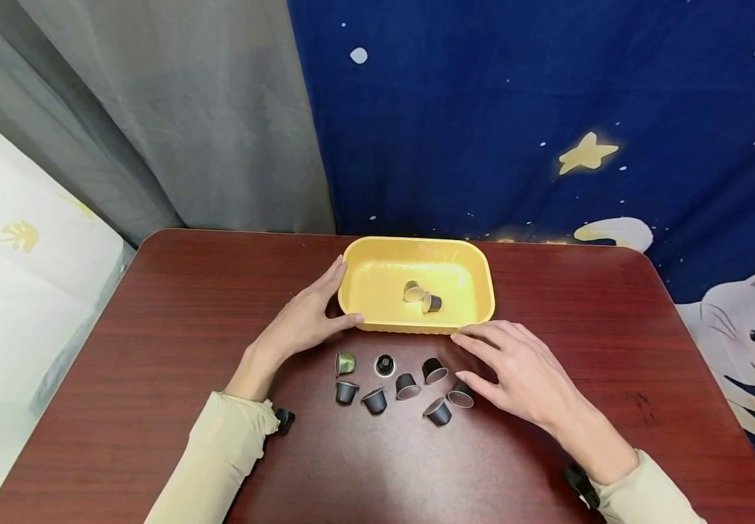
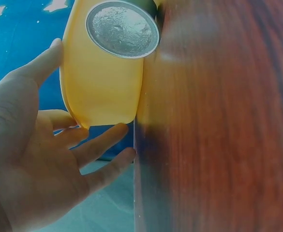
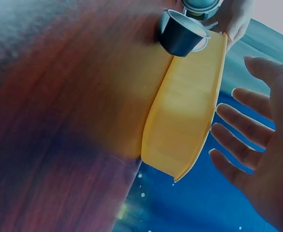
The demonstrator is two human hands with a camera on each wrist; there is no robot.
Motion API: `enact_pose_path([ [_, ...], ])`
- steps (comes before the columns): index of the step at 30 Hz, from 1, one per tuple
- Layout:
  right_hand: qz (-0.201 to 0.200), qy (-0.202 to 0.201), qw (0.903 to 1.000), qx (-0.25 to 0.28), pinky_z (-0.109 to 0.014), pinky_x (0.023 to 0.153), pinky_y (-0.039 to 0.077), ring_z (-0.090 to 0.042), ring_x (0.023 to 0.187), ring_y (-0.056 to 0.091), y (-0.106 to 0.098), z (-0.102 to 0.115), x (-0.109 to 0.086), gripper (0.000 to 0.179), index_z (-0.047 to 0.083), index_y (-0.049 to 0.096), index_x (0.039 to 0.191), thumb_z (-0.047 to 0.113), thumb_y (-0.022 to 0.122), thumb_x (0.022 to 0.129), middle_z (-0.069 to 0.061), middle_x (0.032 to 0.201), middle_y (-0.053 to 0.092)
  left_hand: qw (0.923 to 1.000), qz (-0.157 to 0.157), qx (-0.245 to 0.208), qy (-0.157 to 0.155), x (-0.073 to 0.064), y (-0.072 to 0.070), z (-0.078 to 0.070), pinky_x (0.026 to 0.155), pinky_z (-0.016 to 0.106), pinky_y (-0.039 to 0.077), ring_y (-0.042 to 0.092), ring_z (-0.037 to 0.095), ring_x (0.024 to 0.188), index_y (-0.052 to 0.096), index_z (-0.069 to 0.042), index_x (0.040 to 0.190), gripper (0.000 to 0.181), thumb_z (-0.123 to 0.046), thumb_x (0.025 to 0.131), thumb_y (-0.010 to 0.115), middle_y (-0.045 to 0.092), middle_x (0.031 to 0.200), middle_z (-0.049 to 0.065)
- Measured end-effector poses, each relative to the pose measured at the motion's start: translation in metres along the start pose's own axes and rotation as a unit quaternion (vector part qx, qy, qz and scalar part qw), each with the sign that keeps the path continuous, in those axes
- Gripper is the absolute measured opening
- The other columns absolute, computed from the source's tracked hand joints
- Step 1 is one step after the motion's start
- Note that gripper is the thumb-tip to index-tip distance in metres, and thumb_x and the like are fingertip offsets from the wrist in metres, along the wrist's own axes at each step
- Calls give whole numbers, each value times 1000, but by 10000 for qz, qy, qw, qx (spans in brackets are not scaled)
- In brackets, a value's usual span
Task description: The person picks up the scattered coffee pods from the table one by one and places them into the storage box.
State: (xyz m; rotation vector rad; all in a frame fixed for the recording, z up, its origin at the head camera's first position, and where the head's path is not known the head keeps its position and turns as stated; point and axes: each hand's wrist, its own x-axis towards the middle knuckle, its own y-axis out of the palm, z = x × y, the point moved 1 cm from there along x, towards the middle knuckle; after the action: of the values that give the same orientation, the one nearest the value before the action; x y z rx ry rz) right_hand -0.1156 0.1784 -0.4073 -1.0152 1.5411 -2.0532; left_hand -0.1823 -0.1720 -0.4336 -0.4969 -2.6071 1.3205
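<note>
A yellow plastic basin (image 1: 416,325) stands at the table's far edge, two coffee capsules (image 1: 413,292) inside it. My left hand (image 1: 308,313) spans its near left corner, thumb at the front rim and straight fingers along the left end. The left wrist view shows those fingers (image 2: 100,147) spread around that end. At the basin's near right corner, my right hand (image 1: 521,367) has its fingers extended, fingertips close to the rim and the palm bare. A black capsule (image 1: 461,395) lies right below its thumb. Between the hands lie several dark capsules (image 1: 408,387) and a green capsule (image 1: 345,363).
The reddish-brown wooden table (image 1: 174,378) extends to both sides of the basin. Behind its far edge hang a grey curtain (image 1: 220,116) and a blue curtain (image 1: 449,124) with stars and a cat. Pale fabric (image 1: 17,291) hangs along the left side.
</note>
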Motion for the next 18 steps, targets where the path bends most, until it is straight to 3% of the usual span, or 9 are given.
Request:
enact_pose_path([
  [18, 113, -351, 9992, 129, -44, 107, 37, -26, 125, 55, 7, 5, -20, 57, 17, 67, 131, 49, 72, 85, -4, 136, 61, 10000, -14, 28, 0, 0, 0, -1, 116, 45, 29, 22, 17, 148, 12, -20, 161, 98, -63, 88, 63, 2, 165, -14],
])
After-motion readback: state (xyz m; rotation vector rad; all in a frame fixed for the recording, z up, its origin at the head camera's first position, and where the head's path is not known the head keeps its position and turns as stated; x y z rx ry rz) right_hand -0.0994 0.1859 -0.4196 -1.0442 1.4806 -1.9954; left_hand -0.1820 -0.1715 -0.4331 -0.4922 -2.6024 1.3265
